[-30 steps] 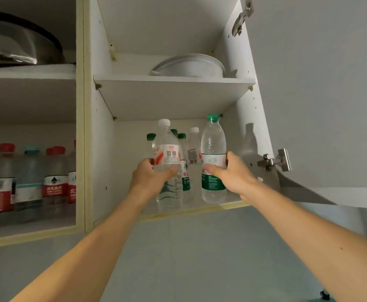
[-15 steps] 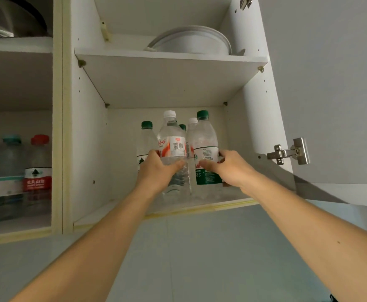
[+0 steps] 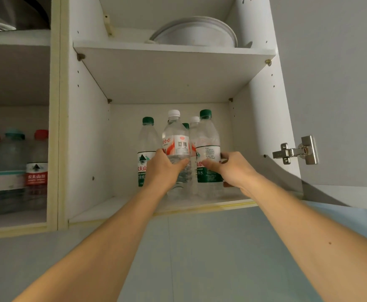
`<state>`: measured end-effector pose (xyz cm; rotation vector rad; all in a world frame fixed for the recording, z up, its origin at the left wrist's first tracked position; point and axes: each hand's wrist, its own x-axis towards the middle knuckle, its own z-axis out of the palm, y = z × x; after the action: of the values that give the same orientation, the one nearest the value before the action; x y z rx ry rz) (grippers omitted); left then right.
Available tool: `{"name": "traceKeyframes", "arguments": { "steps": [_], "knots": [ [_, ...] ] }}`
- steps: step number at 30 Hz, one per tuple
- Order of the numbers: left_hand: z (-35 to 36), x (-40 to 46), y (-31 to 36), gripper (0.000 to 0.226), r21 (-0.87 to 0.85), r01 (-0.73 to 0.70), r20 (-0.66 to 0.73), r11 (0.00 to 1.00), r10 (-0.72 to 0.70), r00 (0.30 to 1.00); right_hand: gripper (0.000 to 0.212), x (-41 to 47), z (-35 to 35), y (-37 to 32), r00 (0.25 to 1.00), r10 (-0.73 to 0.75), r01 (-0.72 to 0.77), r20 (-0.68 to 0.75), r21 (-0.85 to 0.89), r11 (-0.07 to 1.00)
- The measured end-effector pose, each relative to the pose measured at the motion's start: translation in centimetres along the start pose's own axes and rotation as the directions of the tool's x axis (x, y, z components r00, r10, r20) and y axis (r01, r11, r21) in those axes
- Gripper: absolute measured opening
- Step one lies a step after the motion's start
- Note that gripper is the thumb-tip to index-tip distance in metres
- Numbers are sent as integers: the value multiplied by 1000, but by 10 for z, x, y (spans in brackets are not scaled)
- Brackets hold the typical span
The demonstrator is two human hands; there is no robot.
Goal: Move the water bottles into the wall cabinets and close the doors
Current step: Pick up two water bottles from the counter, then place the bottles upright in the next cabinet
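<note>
Overhead, the head view looks up into an open wall cabinet point(image 3: 86, 131) with both of the person's bare arms reaching to its lower shelf point(image 3: 117, 209). The left hand point(image 3: 164, 168) has its fingers curled round a white-capped bottle point(image 3: 176, 138) with a red and white label, gripping it below the label. The right hand point(image 3: 232, 168) grips a green-capped bottle point(image 3: 207, 138) with a green and white label, thumb across the front of the label and fingers wrapped round the far side. Both bottles stand upright, just beside each other, well inside the lower compartment; their bases seem to sit on the shelf, though the hands partly hide them. Further bottles stand close behind them: a green-capped one at the left point(image 3: 146, 144) and two more whose caps only peek out between the held pair. A white plate point(image 3: 194, 31) lies on the upper shelf point(image 3: 173, 68). The cabinet door point(image 3: 330, 83) stands open at the right, its metal hinge point(image 3: 295, 150) showing. In the neighbouring compartment at the left, also open, a row of red- and teal-capped bottles point(image 3: 36, 160) stands on the lower shelf, blurred.
</note>
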<state>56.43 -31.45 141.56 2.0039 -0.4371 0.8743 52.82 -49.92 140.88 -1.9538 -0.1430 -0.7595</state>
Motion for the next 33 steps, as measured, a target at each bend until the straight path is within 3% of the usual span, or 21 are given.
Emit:
{"name": "traceKeyframes", "arguments": {
  "steps": [9,13,15,17,20,23,26,29,33],
  "knots": [
    [1,-23,16,55,59,13,-64,998,-9,998,44,-5,-2,0,1000,-7,7,-24,15,1000],
    [-8,-42,16,60,107,-14,-67,994,21,998,60,-12,-9,4,1000,-10,11,22,-60,998],
    [-20,-52,17,60,149,-73,-76,986,85,993,72,-21,-10,3,996,-74,67,-46,-148,987],
    [-35,-62,19,56,176,-140,-103,974,159,982,63,-35,-7,0,954,-234,188,-187,-235,954],
    [-56,-85,17,48,154,-260,-136,953,281,950,39,-69,4,-3,826,-469,410,-312,-238,881],
    [-73,-122,4,35,17,-320,-96,947,320,942,27,-112,22,1,723,-620,572,-304,-239,784],
    [-85,-161,-22,28,-171,-255,-43,952,252,967,22,-155,42,17,656,-713,669,-246,-247,701],
    [-92,-203,-64,32,-212,-171,39,962,184,982,19,-197,70,47,737,-657,629,-156,-198,752],
    [-89,-264,-133,33,-249,25,125,968,7,992,19,-255,117,96,915,-404,402,19,-149,904]
  ]
}}
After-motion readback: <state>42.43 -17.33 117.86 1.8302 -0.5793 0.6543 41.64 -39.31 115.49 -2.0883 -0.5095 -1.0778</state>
